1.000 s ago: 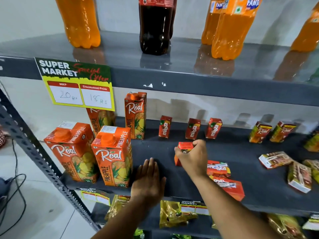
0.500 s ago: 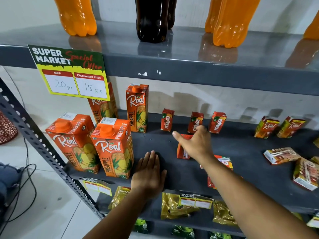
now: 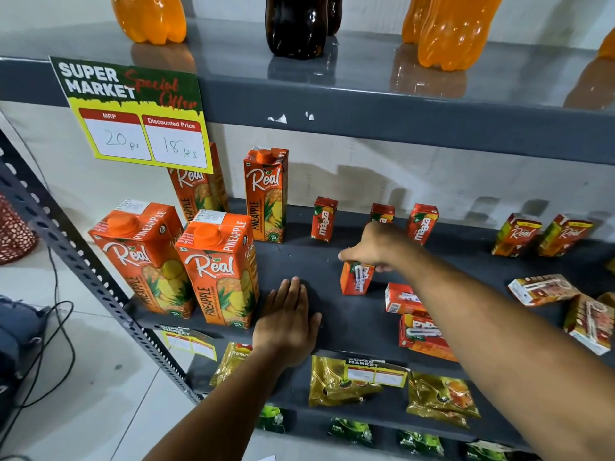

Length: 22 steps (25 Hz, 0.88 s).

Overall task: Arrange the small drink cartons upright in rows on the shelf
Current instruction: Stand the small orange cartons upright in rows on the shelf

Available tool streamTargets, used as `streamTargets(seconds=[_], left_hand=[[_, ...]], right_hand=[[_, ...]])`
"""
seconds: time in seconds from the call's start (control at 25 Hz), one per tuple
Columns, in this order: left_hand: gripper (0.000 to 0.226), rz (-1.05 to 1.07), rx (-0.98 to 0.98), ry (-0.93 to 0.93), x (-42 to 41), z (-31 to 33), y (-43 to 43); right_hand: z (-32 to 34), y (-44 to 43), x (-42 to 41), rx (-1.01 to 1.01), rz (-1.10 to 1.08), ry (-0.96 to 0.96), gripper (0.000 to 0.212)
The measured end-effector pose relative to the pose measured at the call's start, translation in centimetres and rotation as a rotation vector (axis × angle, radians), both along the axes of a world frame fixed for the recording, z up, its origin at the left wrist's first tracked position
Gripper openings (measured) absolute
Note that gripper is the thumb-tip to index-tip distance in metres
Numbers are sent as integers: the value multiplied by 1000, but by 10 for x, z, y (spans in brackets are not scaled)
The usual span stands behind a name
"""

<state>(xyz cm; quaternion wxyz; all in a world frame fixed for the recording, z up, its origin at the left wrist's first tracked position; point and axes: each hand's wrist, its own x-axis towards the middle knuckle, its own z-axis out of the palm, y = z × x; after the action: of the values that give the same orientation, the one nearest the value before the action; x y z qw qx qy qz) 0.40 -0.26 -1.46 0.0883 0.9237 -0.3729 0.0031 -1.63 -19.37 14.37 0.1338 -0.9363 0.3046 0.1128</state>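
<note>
A small red Maaza carton (image 3: 355,278) stands upright mid-shelf, and my right hand (image 3: 377,247) grips its top from above with the forefinger stretched left. Behind it, three Maaza cartons stand in a back row: left (image 3: 324,219), middle (image 3: 382,212) partly hidden by my hand, right (image 3: 422,222). Two more red cartons lie flat, one (image 3: 401,299) just right of the held one, another (image 3: 421,334) at the front edge. My left hand (image 3: 288,316) rests flat, palm down, on the dark grey shelf (image 3: 299,257), holding nothing.
Tall Real pineapple cartons stand at the left, front (image 3: 219,271) and back (image 3: 266,194). Small Real cartons stand at the far right (image 3: 515,234), others lie flat (image 3: 542,289). A price sign (image 3: 133,111) hangs from the upper shelf with soda bottles (image 3: 446,31).
My right hand carried the red carton a little back and left, and it now stands upright under my fingers. The left hand stayed flat on the shelf.
</note>
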Motion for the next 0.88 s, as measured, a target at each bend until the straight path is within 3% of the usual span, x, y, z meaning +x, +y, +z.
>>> streamTargets(seconds=[0.08,0.2,0.32,0.4,0.44,0.52,0.56,0.64,0.76,0.88], left_hand=[[72,0,-1,1,0,0,0],[72,2,7,-1,0,0,0],[72,2,-2,1,1,-1,0],[72,0,-1,6,1,-2,0],[72,-1,0,7,2,-3,0],[73,-2,3,2,2,-4,0],[73,-2,6,-2,2,-5,0],[73,-1,12,-6,3,-6,0],[73,1,4,-9,3,-7,1],[73,-3,-3,-21,4,-7,0]], right_hand=[[6,2,3,-74,248,61,49],[11,5,-3,-163,583,130,61],[7,3,-11,-204,722,66,26],[5,-1,-16,-216,800,4,31],[5,-6,-17,-288,854,-16,46],[7,-24,-21,-314,817,-20,86],[9,-38,-22,-269,717,-21,88],[3,-70,-31,-159,531,98,72],[-24,-100,-68,-119,365,477,61],[-52,-109,-97,-33,309,317,45]])
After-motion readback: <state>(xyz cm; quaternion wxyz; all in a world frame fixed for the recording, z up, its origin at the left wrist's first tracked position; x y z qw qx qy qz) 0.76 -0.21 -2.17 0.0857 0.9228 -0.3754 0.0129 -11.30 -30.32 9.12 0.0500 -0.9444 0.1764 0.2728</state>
